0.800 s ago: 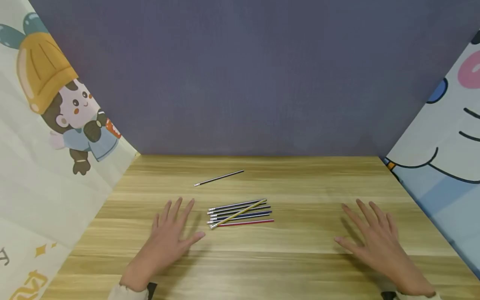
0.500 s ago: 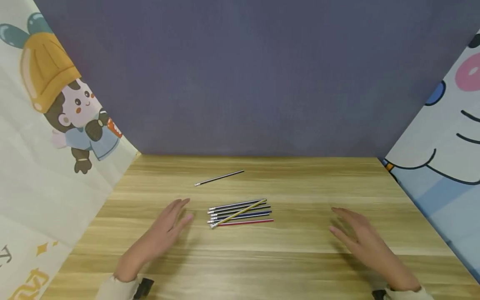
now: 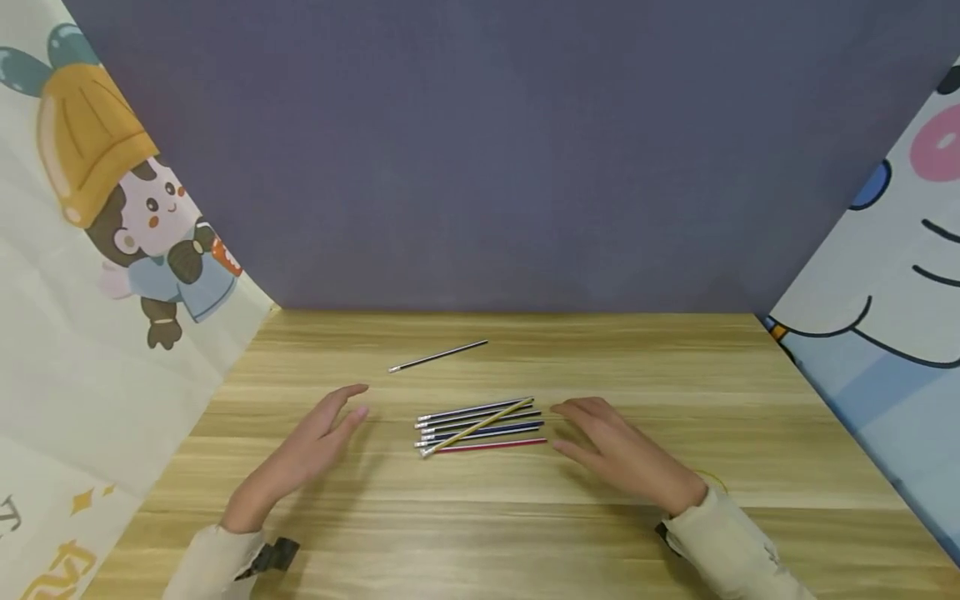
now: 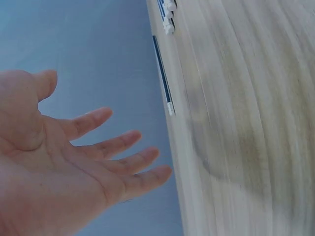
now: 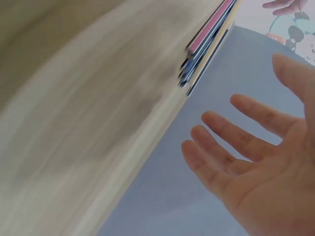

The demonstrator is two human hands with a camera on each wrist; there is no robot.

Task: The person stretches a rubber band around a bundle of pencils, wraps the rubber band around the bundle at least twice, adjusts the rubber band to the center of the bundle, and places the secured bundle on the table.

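Observation:
Several pencils with white eraser ends lie in a loose bundle at the middle of the table; most are dark with pale stripes. A yellow pencil (image 3: 480,427) crosses over them slantwise, and a red pencil (image 3: 495,446) lies nearest the front. Behind the bundle, a single dark pencil (image 3: 438,356) lies apart. My left hand (image 3: 307,446) hovers left of the bundle, palm turned inward, fingers relaxed and holding nothing. My right hand (image 3: 618,450) is just off the bundle's right end, fingers loosely extended, with nothing held. Both palms show bare in the wrist views.
The wooden table (image 3: 480,533) ends at a dark grey-blue panel (image 3: 480,167) at the back. Cartoon-printed sheets stand at the left (image 3: 60,333) and right (image 3: 885,283). Beige sleeves (image 3: 723,542) with dark straps cover both wrists.
My right hand has swept left from the table's right side to beside the pencils. The left hand has turned its palm inward and drawn slightly left. The pencils have stayed put.

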